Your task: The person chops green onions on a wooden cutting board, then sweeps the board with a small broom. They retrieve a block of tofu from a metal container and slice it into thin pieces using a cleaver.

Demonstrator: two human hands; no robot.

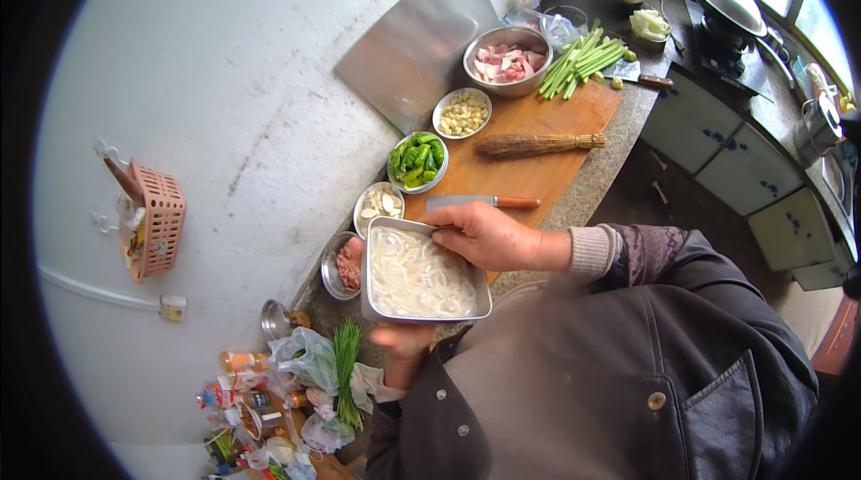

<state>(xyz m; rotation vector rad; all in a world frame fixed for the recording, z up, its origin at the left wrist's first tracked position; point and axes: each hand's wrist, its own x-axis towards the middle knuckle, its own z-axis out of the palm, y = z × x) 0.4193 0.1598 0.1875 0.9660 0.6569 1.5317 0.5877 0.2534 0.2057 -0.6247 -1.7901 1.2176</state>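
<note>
A rectangular metal container point(487, 305) full of pale, translucent noodle-like strands point(420, 271) is held up in front of my body, tilted towards me. My right hand point(474, 232) grips its upper right rim, thumb over the inside edge. Beneath the lower wall, my left hand point(403, 340) supports it; motion blur and the container hide part of that hand. Just past the container, a cleaver point(461, 201) with a wooden handle lies on the wooden cutting board point(451, 170). Close on the left is a bowl of minced meat point(349, 266), partly covered by the container.
Along the wall stand bowls of sliced garlic point(379, 204), green peppers point(418, 160), garlic cloves point(464, 113) and sliced meat point(508, 63). A straw brush point(538, 145) and green stalks point(584, 63) lie on the board. Bagged goods and chives point(347, 372) crowd the lower left. A lidded wok point(726, 1) sits on the stove.
</note>
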